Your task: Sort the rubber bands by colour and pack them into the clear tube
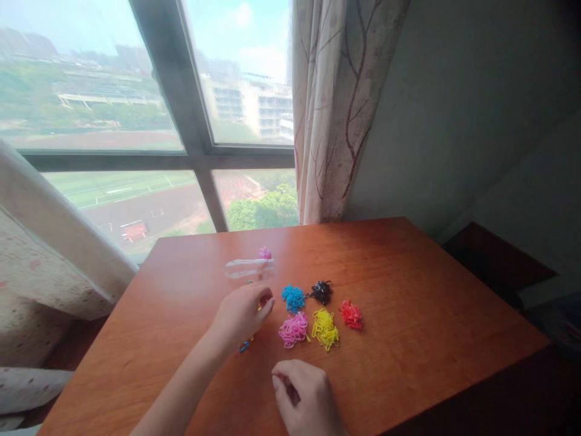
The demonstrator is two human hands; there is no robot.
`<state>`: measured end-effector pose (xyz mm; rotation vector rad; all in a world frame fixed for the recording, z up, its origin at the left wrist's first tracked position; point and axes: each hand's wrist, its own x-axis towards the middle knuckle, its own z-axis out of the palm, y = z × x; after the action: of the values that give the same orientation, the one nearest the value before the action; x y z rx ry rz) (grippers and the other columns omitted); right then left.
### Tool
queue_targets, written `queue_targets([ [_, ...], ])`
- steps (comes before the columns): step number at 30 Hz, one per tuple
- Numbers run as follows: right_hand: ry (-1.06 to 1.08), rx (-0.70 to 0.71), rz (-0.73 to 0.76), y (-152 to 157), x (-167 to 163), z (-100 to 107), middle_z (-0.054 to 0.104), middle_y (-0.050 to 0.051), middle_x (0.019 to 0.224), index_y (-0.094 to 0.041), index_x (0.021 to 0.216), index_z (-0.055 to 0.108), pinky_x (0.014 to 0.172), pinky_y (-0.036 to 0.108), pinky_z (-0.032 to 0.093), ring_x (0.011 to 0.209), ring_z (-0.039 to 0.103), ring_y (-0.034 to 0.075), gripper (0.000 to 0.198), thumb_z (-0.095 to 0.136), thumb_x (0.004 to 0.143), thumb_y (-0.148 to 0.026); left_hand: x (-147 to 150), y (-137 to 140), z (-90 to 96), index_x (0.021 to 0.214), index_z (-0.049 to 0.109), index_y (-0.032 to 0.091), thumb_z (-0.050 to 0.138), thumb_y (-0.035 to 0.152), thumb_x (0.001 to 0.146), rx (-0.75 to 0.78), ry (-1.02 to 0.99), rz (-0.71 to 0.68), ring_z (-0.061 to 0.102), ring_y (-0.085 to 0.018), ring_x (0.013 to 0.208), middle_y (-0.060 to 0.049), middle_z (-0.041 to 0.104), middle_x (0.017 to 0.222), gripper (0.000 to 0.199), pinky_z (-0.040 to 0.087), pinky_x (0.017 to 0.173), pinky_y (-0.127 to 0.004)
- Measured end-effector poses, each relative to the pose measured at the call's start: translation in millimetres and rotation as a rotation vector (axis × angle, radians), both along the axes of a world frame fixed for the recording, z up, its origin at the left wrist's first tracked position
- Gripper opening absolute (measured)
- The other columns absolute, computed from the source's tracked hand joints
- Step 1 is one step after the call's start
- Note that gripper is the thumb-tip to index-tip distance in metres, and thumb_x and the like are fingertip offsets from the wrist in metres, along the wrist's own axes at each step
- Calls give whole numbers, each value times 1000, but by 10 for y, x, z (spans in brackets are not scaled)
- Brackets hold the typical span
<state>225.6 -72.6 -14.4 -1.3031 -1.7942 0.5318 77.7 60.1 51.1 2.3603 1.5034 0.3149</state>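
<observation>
Small rubber bands lie sorted by colour in piles on the wooden table: blue [293,298], black [322,292], pink [293,330], yellow [325,330] and red [351,315]. To the left of the blue and pink piles, my left hand [242,312] is closed with its fingertips together; what they hold, if anything, is hidden. A few blue bands [244,346] and a bit of yellow show beside and under that hand. Nearer to me, below the pink pile, my right hand [306,390] has thumb and forefinger pinched together. Anything between them is too small to make out.
Behind my left hand lies a clear plastic bag [236,268], with a small purple bundle [264,252] at its far side. The wooden table [422,339] reaches to the window [200,154] and a patterned curtain [322,109]. Another curtain [49,242] hangs at the left.
</observation>
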Motion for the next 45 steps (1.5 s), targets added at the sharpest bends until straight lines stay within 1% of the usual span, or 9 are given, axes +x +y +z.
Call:
queue_targets([
  [4,-43,-16,-1,1,-5,-7,62,-2,65,-22,78,58,57,21,38,57,59,13,17,45,86,-16,-244,-170,26,76,67,21,48,28,87,-7,-61,25,62,-16,65,-2,70,74,23,41,58,-23],
  [6,-73,-28,-6,2,-14,-6,61,-2,65,-23,77,58,57,22,37,58,59,13,17,44,86,-15,-359,-282,-19,79,68,21,47,31,89,-17,-163,54,59,-15,59,-1,69,70,25,40,54,-22],
  [8,-117,-39,-14,4,-31,2,62,-3,65,-23,77,57,57,22,36,58,59,13,18,44,86,-14,-459,-403,-98,81,69,20,47,34,90,-20,-269,83,57,-14,55,0,68,66,27,40,52,-22],
  [11,-194,-45,-35,18,-74,18,63,-3,67,-23,77,55,56,23,34,59,60,13,16,46,85,-13,-581,-573,-255,82,70,20,49,35,91,-16,-351,116,56,-13,53,1,68,63,27,42,51,-21],
  [16,-300,-67,-51,82,-192,24,65,-3,69,-24,77,54,56,24,33,62,63,15,15,49,83,-11,-697,-737,-471,82,69,21,52,33,90,10,-447,152,65,-15,64,-1,73,75,22,50,61,-21],
  [21,-379,-64,-85,186,-310,39,65,-2,70,-24,77,53,55,25,34,62,64,16,16,51,86,-12,-700,-763,-504,82,69,21,53,30,90,48,-482,167,68,-15,69,-1,74,78,20,53,66,-22],
  [30,-448,-86,-67,366,-465,158,68,-1,74,-24,91,59,56,26,37,68,66,19,15,56,87,-10,-685,-757,-501,83,68,21,51,27,90,45,-471,149,68,-16,70,-1,74,79,19,53,67,-23],
  [39,-513,-117,-54,406,-542,110,69,1,75,-22,82,60,57,26,37,69,66,19,14,56,87,-10,-684,-773,-497,83,67,22,51,26,90,48,-456,138,68,-16,72,-1,74,80,18,53,69,-23],
  [45,-444,-103,-85,417,-482,189,69,0,74,-22,81,62,58,26,36,68,65,18,14,56,86,-10,-696,-774,-509,86,67,22,50,27,91,12,-443,131,67,-16,72,-1,73,81,18,52,69,-24],
])
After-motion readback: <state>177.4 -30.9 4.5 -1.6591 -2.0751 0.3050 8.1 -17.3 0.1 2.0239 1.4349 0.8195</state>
